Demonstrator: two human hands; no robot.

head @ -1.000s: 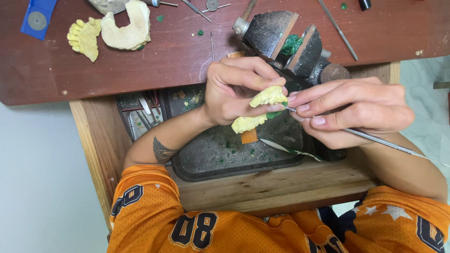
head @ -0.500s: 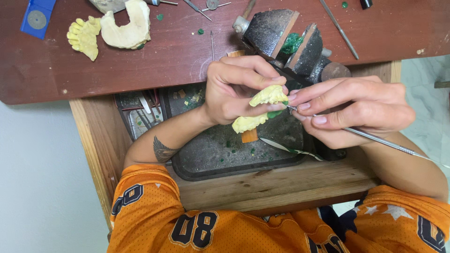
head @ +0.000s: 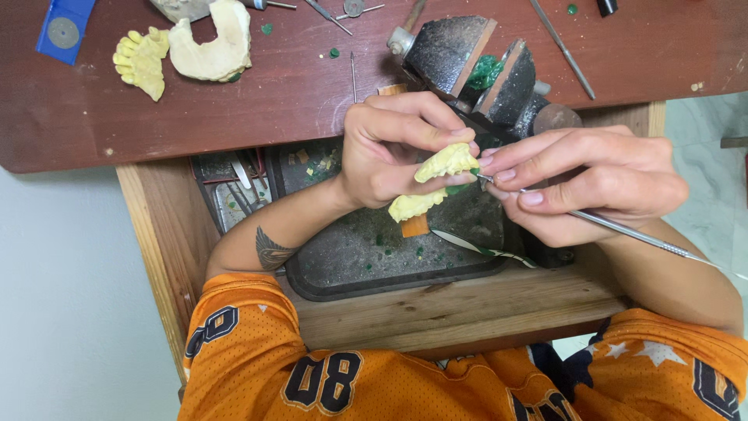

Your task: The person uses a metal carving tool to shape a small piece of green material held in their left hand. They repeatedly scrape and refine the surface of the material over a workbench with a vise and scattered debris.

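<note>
— Hands first: what is held, as seen from the head camera?

— A pale yellow dental cast [head: 436,181] is gripped by the left hand [head: 389,152], the fingers curled closed around it and the thumb pressed on its upper part. A thin metal carving tool [head: 623,231] is pinched in the right hand [head: 592,183], fingers drawn together pen-fashion, and its tip is set against the cast's right edge.

— Where is the cast located?

— It is held above a dark tray [head: 366,265] scattered with green chips, inside an open wooden drawer [head: 167,234], just below a small dark bench vise [head: 475,66].

— What else is seen?

— A second yellow cast [head: 142,61] and a white plaster cast [head: 210,43] are laid touching on the reddish workbench [head: 257,109], far left. An orange wedge [head: 414,227] is seen under the held cast.
</note>
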